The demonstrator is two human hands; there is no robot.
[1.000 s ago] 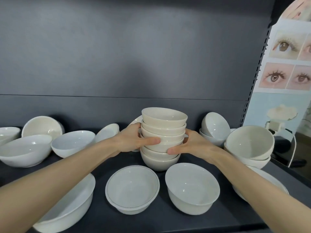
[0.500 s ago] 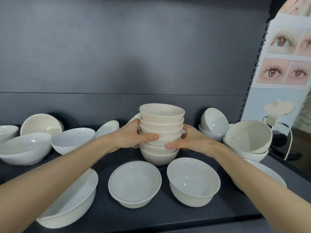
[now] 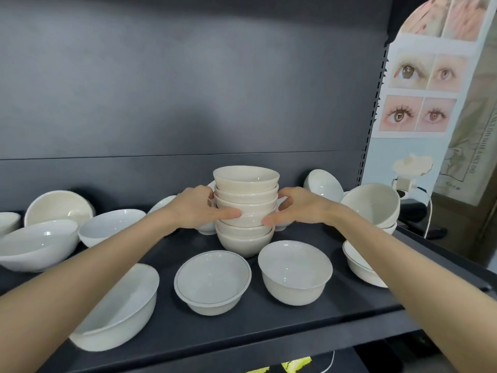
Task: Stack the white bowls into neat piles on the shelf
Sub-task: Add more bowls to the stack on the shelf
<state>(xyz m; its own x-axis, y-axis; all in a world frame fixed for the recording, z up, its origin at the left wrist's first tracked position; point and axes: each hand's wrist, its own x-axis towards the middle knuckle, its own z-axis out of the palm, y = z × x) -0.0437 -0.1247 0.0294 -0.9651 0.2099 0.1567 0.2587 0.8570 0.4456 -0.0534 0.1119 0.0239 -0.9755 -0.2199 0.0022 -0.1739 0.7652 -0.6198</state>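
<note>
A pile of several cream-white bowls (image 3: 246,189) stands upright in the middle of the dark shelf (image 3: 269,327). My left hand (image 3: 196,210) clasps its left side and my right hand (image 3: 298,208) clasps its right side, thumbs across the front of the middle bowls. In front of the pile sit a shallow grey-rimmed bowl (image 3: 212,281) and a deeper white bowl (image 3: 294,270). A large bowl (image 3: 121,308) lies under my left forearm.
Loose white bowls lie at the left (image 3: 36,244) (image 3: 111,226) (image 3: 59,208), some tilted. At the right, stacked bowls (image 3: 372,203), a tipped bowl (image 3: 322,184) and a rimmed bowl (image 3: 359,265) crowd the shelf's end. A poster with eyes (image 3: 419,84) hangs beyond the shelf upright.
Both hands have stayed on the pile and shifted slightly higher up its sides. The pile looks straighter, and the view has tilted down a little.
</note>
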